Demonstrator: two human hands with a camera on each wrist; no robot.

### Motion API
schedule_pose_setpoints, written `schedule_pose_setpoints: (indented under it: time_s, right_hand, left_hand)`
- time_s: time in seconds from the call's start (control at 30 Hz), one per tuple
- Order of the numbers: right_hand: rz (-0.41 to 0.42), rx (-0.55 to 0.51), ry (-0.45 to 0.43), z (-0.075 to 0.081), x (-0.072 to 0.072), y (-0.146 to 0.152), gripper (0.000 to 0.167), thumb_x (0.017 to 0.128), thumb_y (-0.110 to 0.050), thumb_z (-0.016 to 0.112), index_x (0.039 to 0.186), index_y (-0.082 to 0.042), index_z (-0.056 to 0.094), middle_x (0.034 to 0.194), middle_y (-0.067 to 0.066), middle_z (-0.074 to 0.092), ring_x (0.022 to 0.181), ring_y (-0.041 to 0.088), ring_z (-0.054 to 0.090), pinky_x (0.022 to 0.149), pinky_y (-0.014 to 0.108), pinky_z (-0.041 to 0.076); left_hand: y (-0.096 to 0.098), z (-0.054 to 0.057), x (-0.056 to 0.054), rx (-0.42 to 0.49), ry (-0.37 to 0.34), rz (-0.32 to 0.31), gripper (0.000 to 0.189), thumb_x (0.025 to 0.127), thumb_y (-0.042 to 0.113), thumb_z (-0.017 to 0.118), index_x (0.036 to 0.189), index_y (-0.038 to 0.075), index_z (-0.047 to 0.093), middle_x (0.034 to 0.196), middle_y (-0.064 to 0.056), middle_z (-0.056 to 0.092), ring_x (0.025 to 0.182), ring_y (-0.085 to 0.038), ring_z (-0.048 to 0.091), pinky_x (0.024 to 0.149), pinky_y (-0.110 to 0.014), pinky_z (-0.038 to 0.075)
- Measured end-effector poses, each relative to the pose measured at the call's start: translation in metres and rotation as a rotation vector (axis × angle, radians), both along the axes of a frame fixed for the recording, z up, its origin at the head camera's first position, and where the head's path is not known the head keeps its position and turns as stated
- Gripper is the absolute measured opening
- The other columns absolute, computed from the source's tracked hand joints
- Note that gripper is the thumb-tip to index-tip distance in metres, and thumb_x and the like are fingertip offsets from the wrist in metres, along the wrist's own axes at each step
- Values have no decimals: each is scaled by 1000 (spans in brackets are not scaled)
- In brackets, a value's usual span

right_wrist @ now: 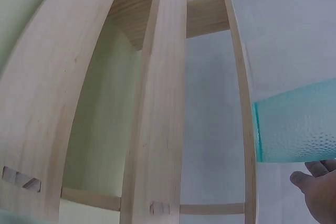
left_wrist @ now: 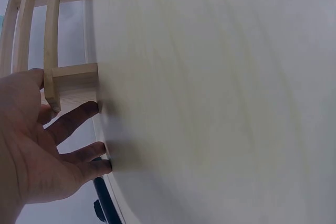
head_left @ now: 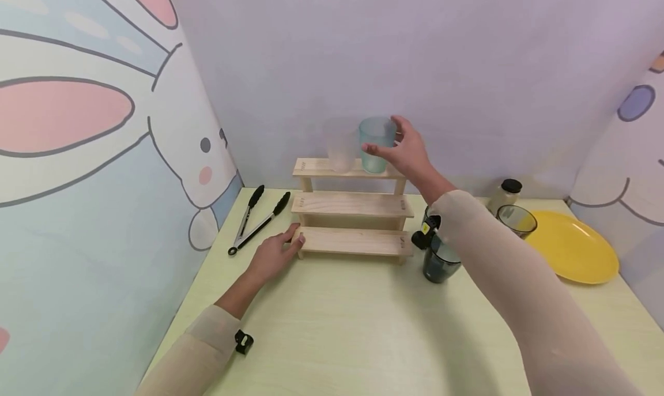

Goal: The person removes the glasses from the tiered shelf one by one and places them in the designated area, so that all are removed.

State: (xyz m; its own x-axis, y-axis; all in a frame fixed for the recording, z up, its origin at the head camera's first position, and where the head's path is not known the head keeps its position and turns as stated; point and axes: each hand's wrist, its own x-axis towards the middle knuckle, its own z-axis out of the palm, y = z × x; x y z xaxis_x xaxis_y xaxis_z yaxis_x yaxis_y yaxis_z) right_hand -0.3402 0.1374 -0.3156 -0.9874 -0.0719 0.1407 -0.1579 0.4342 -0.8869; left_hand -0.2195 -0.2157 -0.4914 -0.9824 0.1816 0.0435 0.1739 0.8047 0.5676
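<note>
While your left hand [head_left: 271, 259] pinches the bottom board [head_left: 353, 241] of the wooden rack [head_left: 353, 204], your right grip [head_left: 407, 151] curls wide round the teal cup [head_left: 374, 136] from its right; the cup stands upright, base at the top board [head_left: 312, 166], just right of the frosted cup [head_left: 340, 152].

On the table [head_left: 337, 327], your rack [head_left: 353, 240] has the tongs [head_left: 259, 229] on its left. The left cup [head_left: 339, 151] stands on the far tier [head_left: 313, 166], the right cup [head_left: 374, 145] beside it in your right hand [head_left: 410, 151]. Your left hand [head_left: 272, 256] grips the rack's near left end. Right of the rack come the near glass [head_left: 438, 267], the jar [head_left: 503, 196], the far glass [head_left: 517, 219], then the plate [head_left: 576, 249].
</note>
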Motion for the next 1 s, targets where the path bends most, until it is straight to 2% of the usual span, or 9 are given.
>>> schedule_pose_setpoints:
  time_s: [0.07,0.3,0.67,1.0]
  right_hand:
    - [-8,-10,-1,-1,-2,-4,119,87,-58,92,178,-25,23,180,9,35,164,34,39,128,59,42]
    - [3,-53,60,-8,-7,-11,100,92,-58,87,171,-21,38,164,1,59,157,26,50,125,52,46]
    - [-4,1,135,-18,-8,-9,94,95,-59,84,168,-17,41,158,5,62,156,29,51,123,57,47]
    - [-1,-38,136,-18,-7,-10,88,95,-54,86,164,-16,47,155,7,63,153,30,54,120,57,49]
  left_hand:
    - [0,1,0,3,-2,2,68,116,55,51,170,14,46,146,-25,71,132,-47,71,102,-62,58]
    - [0,-1,-1,5,-4,0,68,116,55,51,171,14,45,147,-25,71,132,-46,71,102,-61,59]
    - [2,-2,-1,8,-5,3,69,116,55,51,171,14,45,148,-24,70,133,-46,70,102,-61,58]
    - [0,-4,-2,7,-10,11,69,116,57,50,171,15,45,149,-24,70,136,-47,68,105,-62,57]
